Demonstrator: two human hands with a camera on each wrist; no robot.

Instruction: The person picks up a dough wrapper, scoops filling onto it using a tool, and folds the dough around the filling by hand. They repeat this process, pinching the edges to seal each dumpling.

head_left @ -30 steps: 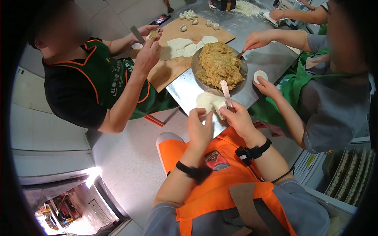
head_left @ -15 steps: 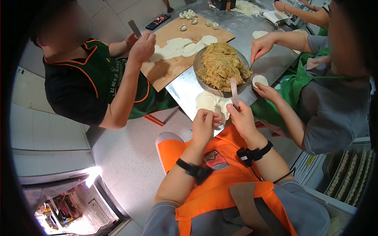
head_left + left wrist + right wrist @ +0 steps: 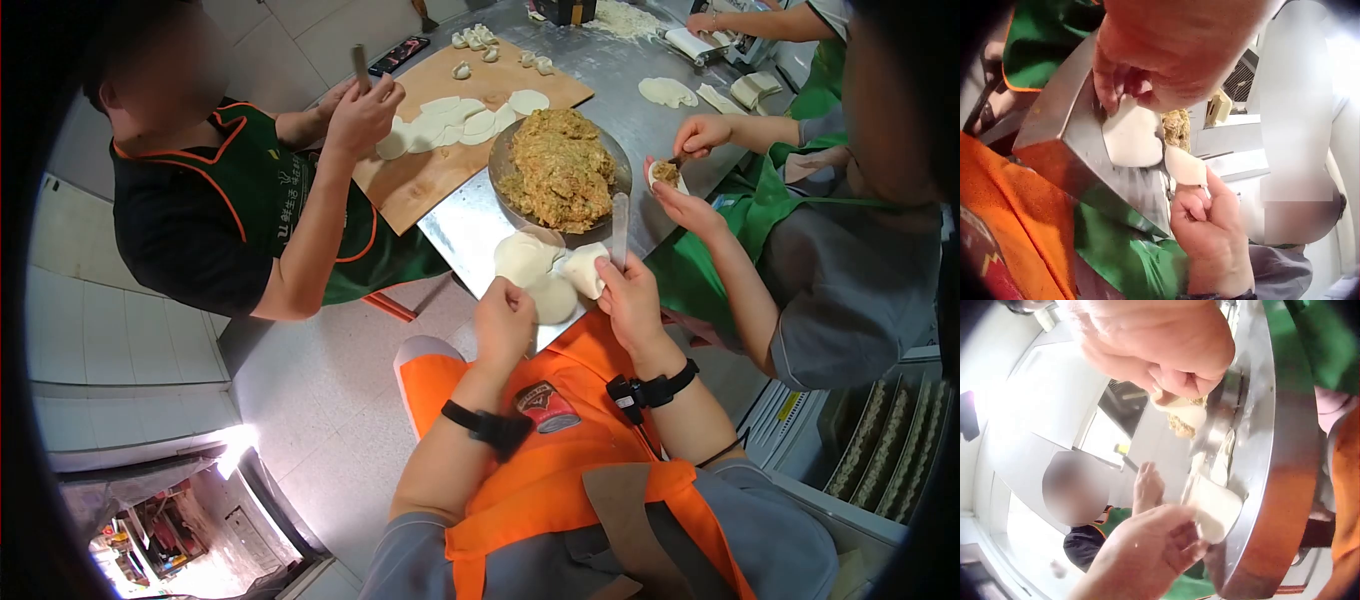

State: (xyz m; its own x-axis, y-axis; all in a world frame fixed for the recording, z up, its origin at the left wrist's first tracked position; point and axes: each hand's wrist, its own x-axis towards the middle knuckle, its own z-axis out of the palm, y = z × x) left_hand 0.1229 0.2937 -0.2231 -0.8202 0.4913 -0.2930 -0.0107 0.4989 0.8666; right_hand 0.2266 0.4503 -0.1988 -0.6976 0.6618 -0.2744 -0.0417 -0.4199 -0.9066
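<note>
My left hand (image 3: 503,322) pinches the edge of a thin round dough wrapper (image 3: 551,300) over the table's near corner; in the left wrist view this wrapper (image 3: 1132,134) hangs flat from the fingertips. More wrappers (image 3: 522,258) lie overlapping on the metal just beyond. My right hand (image 3: 632,305) holds another wrapper (image 3: 584,270), slightly bent, along with a flat stick-like spatula (image 3: 620,225) that points up and away. In the right wrist view the wrapper (image 3: 1185,414) shows below the right fingers. Right behind the hands sits a wide metal bowl (image 3: 497,178) heaped with minced filling (image 3: 562,165).
On the left, a person in a green apron (image 3: 265,205) holds a flat tool beside a wooden board (image 3: 400,190) bearing wrappers and folded dumplings (image 3: 473,38). A person at right holds a wrapper with filling (image 3: 667,174). A dough-rolling machine (image 3: 700,45) stands at the back.
My right hand has moved slightly right with its wrapper and spatula, apart from the left hand. One wrapper now hangs separately from the left fingers. The person at right has put filling on their wrapper.
</note>
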